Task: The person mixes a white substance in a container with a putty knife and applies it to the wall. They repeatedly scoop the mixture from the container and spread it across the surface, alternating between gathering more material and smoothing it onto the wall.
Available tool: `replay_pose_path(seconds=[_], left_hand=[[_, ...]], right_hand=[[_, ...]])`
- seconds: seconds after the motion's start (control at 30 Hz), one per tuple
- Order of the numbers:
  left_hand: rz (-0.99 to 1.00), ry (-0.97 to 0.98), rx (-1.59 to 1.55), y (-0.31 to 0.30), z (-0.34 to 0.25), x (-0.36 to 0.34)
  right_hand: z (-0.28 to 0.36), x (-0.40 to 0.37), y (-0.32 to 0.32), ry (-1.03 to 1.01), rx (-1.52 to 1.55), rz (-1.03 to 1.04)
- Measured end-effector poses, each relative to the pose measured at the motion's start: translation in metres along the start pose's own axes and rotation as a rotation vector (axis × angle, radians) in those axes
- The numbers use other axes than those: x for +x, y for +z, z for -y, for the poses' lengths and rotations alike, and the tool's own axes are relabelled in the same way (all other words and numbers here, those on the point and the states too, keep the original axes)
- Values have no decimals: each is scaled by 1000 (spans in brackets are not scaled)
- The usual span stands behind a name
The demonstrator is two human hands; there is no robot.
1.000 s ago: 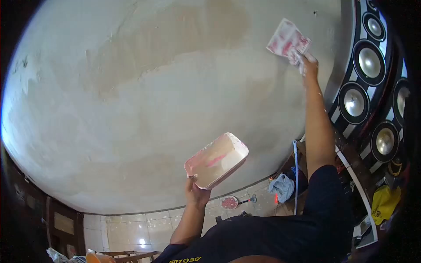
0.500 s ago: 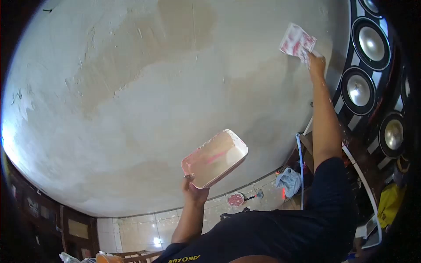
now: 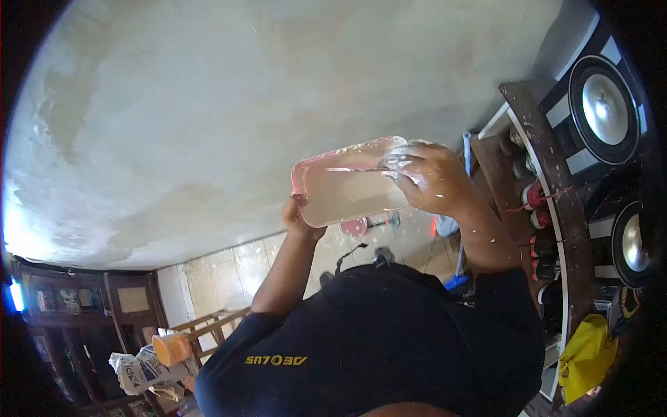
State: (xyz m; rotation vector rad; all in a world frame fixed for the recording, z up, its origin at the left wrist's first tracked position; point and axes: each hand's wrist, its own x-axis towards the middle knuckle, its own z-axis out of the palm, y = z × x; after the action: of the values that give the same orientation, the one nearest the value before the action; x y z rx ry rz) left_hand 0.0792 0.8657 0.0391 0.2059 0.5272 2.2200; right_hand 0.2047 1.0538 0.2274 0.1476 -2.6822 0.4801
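Note:
My left hand (image 3: 303, 217) grips the near left corner of a rectangular plastic tub (image 3: 333, 203), its rim smeared pink and white. My right hand (image 3: 432, 179), spotted with white paste, is closed on the scraper (image 3: 358, 169). The scraper's blade is edge-on, a thin line over the inside of the tub. Both hands are at the tub, one at each end. Beyond it rises a wall (image 3: 229, 118) with pale and beige patches.
Speakers (image 3: 603, 108) and a shelf of shoes (image 3: 545, 267) stand on the right. On the floor below lies a round pink container (image 3: 354, 226). Lower left are an orange bucket (image 3: 171, 349), a paper bag (image 3: 135, 372) and a dark wooden cabinet (image 3: 69, 299). A yellow bag (image 3: 587, 354) hangs lower right.
My right hand has come down from the upper wall to the tub with the scraper. The tub, in my left hand, appears higher and more level. The view has shifted downward.

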Motion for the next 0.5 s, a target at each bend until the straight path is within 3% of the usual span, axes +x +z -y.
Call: replay_pose_path(seconds=[0.1,0.17,0.27,0.37,0.4,0.5], left_hand=[[-45,-74,47,14,29,-2],[-96,-89,115,31,43,0],[109,-16,130,38,56,3],[-13,-108,64,32,65,2],[51,-69,93,29,67,1],[-9,11,185,49,68,-3]], right_hand=[[-18,-23,13,62,-110,104],[-29,-41,28,32,-212,38],[-22,-66,42,70,-119,164],[-18,-76,34,23,-10,201],[-18,-76,27,50,-12,215],[-23,-76,7,51,45,147]])
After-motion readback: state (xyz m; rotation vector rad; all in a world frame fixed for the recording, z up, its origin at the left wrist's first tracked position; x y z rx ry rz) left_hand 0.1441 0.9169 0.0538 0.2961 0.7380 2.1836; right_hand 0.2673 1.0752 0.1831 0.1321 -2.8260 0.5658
